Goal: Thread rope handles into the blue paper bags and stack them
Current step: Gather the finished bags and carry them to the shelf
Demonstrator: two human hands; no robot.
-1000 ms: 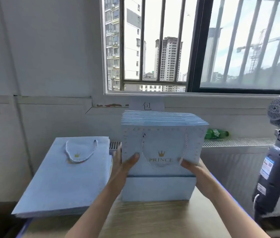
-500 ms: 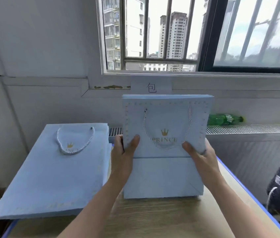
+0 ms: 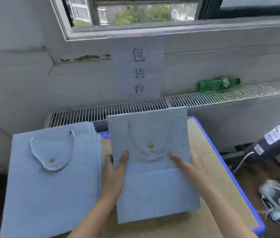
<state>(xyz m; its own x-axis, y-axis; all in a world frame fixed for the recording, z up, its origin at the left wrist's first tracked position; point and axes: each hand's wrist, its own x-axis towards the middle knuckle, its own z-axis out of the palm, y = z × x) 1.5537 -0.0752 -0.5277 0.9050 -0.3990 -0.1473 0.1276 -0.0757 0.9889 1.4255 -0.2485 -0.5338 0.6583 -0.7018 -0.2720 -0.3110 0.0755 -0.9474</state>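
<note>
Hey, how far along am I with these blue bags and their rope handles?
Done: a stack of blue bags lies at left on the table, the top one with its rope handle threaded. In hand: your left hand and right hand grip a bundle of bags; the front one's handle looks threaded too. Left: stacking this bundle. Whether unthreaded bags remain can't be told.

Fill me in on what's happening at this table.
A person is handling blue paper bags at a wooden table below a window. Both hands grip the sides of a bundle of bags that carries a gold crown print: the left hand with its thumb on the front, the right hand on the opposite edge. Beside it, on the person's left, lies a stack of finished bags with a rope handle showing on top. A green bottle lies on the radiator ledge behind.
</note>
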